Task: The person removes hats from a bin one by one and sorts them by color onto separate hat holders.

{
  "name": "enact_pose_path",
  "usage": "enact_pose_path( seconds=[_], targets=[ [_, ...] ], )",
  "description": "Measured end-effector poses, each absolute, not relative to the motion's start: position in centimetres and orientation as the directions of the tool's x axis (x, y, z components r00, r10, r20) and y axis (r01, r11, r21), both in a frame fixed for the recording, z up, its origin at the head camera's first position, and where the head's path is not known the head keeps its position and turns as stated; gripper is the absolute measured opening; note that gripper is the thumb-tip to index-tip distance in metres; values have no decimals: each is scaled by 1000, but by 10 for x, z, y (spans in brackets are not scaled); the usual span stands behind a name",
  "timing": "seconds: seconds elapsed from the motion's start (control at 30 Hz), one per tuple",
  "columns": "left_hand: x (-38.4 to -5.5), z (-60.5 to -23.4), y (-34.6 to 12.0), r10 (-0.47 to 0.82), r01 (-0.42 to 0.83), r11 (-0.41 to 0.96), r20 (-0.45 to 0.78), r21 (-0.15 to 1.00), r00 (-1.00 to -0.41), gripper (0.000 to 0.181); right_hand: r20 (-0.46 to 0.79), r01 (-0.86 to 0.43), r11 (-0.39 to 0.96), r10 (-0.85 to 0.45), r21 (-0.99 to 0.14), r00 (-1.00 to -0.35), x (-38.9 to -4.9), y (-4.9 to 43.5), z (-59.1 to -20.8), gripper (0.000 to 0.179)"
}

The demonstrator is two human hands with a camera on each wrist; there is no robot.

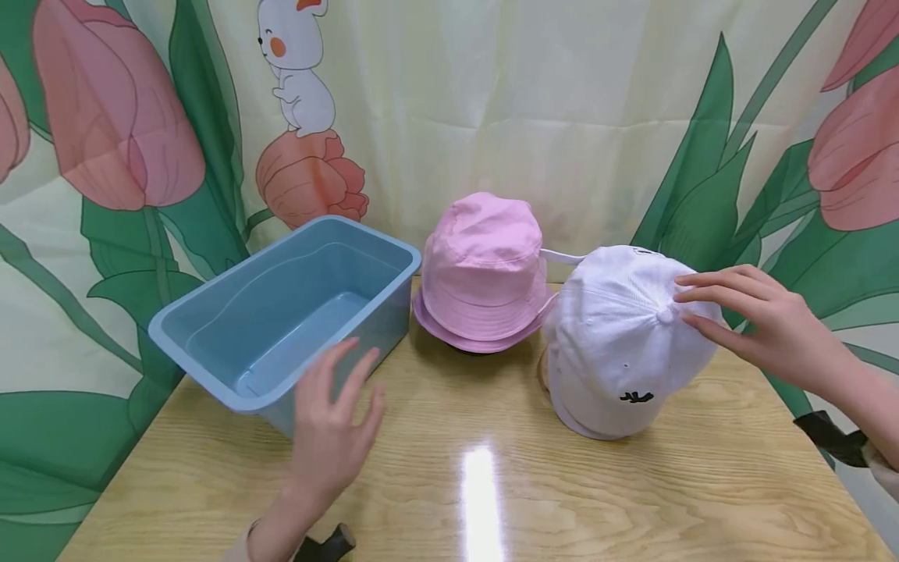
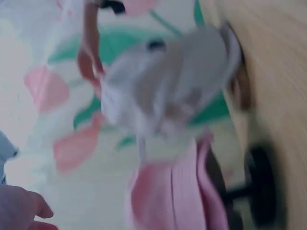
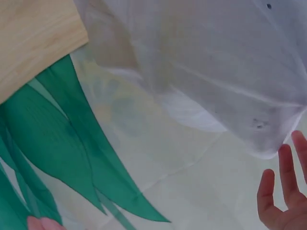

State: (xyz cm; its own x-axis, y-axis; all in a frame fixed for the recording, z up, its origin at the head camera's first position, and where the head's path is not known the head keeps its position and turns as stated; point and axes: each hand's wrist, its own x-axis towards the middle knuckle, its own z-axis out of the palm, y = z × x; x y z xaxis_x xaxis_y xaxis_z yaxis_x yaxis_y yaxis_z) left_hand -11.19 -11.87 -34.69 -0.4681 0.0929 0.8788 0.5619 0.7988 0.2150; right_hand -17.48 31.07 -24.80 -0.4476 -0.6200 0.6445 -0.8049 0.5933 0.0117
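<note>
My right hand (image 1: 779, 320) is at the crown of a white baseball cap (image 1: 611, 312), fingers extended and fingertips right at the fabric near its top button. In the right wrist view some fingers (image 3: 286, 172) stand beside the peak of the cap. Under this cap shows more white headwear (image 1: 586, 390), and a small dark embroidered mark sits on the front. My left hand (image 1: 326, 437), fingers spread and slightly bent, hovers in front of a blue-grey plastic bin (image 1: 232, 336) and holds nothing.
Stacked pink bucket hats (image 1: 485, 273) stand between the bin and the cap; the left wrist view shows a black stand (image 2: 261, 187) beneath them. A wooden table (image 1: 435, 468) carries everything. Behind hangs a curtain (image 1: 562, 94) printed with tulips and a rabbit.
</note>
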Motion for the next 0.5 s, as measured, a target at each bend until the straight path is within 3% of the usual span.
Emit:
enact_pose_path(
  seconds=[0.1,0.17,0.23,0.33,0.4,0.5],
  targets=[
    [-138,-347,-79,230,704,597,758,385,-610,27,710,-730,680,-482,-66,-513,-167,320,-256,47],
    [-162,-349,-54,317,703,452,638,549,-701,24,717,-640,748,-348,-176,-604,-162,326,-263,36],
    [-185,-351,-29,384,608,308,489,732,-783,23,649,-520,785,-207,-337,-732,-160,333,-270,31],
    [-214,-351,2,444,407,162,302,899,-844,24,422,-342,754,-95,-561,-901,-162,345,-285,31],
    [-225,-350,19,468,289,109,208,951,-859,26,268,-263,686,-103,-678,-958,-167,355,-295,30],
    [-236,-347,39,478,169,82,110,982,-871,26,96,-154,590,-129,-793,-987,-176,367,-307,27]
  ],
)
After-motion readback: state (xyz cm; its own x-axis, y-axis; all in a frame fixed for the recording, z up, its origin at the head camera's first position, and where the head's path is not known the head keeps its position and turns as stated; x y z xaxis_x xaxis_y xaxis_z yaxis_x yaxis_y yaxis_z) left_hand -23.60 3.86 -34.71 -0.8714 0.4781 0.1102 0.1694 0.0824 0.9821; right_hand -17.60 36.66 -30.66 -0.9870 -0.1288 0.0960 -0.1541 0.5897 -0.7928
